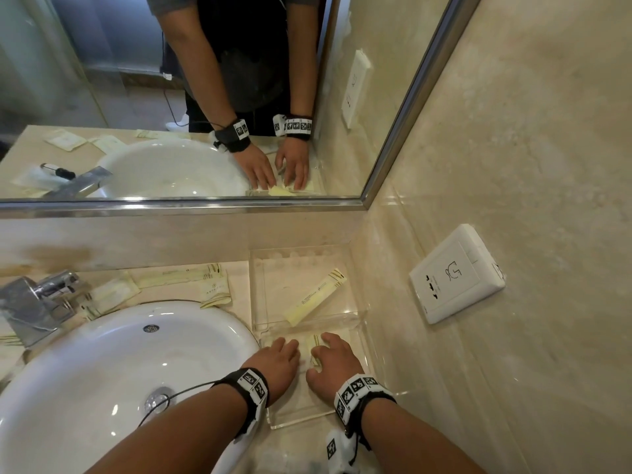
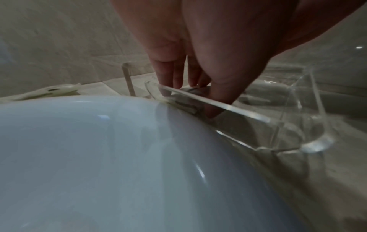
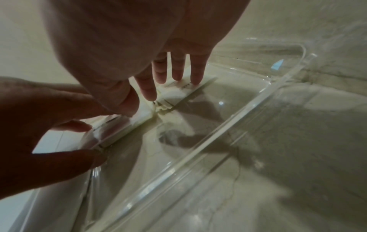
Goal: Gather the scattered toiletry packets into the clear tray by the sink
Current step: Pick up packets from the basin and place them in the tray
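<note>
Head view: both hands' (image 1: 278,362) (image 1: 333,359) grips apart, pressing perhaps two packets (image 1: 316,347) in tray (image 1: 359,314).

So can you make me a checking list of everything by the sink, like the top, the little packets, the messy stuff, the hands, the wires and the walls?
Surface: beige stone counter around a white sink.
Job's things: clear tray right of the sink; one long packet lies in its far compartment, flat packets in the near one under both hands; loose packets lie behind the sink.
Clutter: nothing seen beyond the packets.
Grippers: left hand and right hand press flat fingers on the near packets.
Cables: thin black cable runs from the left wristband.
Surroundings: chrome tap, mirror, wall socket.
</note>
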{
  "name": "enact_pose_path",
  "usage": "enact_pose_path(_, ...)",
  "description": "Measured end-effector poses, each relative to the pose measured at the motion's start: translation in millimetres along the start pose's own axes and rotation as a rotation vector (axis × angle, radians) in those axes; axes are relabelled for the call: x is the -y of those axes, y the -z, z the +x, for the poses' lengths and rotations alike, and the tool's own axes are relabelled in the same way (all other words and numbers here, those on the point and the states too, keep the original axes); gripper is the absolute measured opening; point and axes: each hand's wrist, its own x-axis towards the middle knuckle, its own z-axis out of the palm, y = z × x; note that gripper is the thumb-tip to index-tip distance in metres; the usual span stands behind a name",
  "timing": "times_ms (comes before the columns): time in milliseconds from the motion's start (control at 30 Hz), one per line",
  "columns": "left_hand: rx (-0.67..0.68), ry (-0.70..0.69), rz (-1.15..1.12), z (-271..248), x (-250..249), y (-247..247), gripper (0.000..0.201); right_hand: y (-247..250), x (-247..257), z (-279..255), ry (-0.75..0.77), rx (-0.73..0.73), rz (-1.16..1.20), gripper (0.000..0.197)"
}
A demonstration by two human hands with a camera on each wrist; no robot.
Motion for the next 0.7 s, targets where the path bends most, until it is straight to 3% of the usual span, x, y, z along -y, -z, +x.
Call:
enact_pose_path(333, -0.067, 0.041, 0.048, -3, 3, 8, 0.027, 3, 3, -10, 0.009, 0.004, -0.011, 0.063)
enact_pose_path(533, 0.001, 0.028, 0.086, -12, 6, 17, 0.031, 8, 9, -10, 0.022, -0.052, 0.025, 0.06)
enact_pose_path(700, 0.089, 0.151, 0.003, -31, 13, 51, 0.038, 20, 28, -10, 0.114, -0.109, 0.039, 0.053)
